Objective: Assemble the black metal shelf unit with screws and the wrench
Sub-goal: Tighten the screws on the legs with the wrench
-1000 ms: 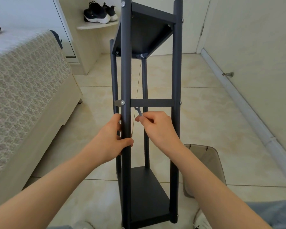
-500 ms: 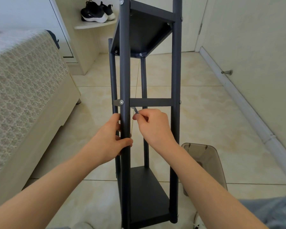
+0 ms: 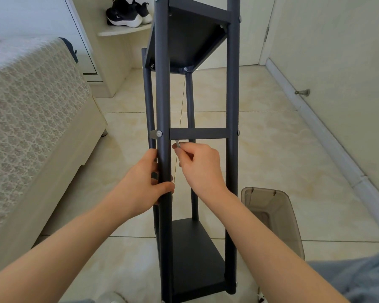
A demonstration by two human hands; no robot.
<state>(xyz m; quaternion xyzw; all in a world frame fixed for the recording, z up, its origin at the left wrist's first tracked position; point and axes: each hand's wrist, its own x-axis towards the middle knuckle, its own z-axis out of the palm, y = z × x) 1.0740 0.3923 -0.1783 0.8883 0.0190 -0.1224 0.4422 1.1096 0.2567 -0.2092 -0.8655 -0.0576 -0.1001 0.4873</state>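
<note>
The black metal shelf unit [image 3: 232, 106] stands upright on the tile floor in front of me, with a panel at the top, a panel at the bottom and a crossbar [image 3: 199, 133] at mid height. My left hand [image 3: 144, 182] grips the near left post below a silver screw [image 3: 159, 134]. My right hand [image 3: 200, 166] pinches a small silver wrench [image 3: 178, 143] just under the left end of the crossbar. A thin wire [image 3: 181, 119] runs down between the posts past my fingers.
A bed [image 3: 31, 119] with a patterned cover lies to the left. A translucent grey bin [image 3: 271, 217] stands on the floor at the right of the unit. A wall with a doorstop [image 3: 302, 92] runs along the right. Black shoes [image 3: 127, 14] sit on a corner shelf behind.
My right hand has shifted slightly left and tilted the wrench under the crossbar. My left hand keeps its grip on the post.
</note>
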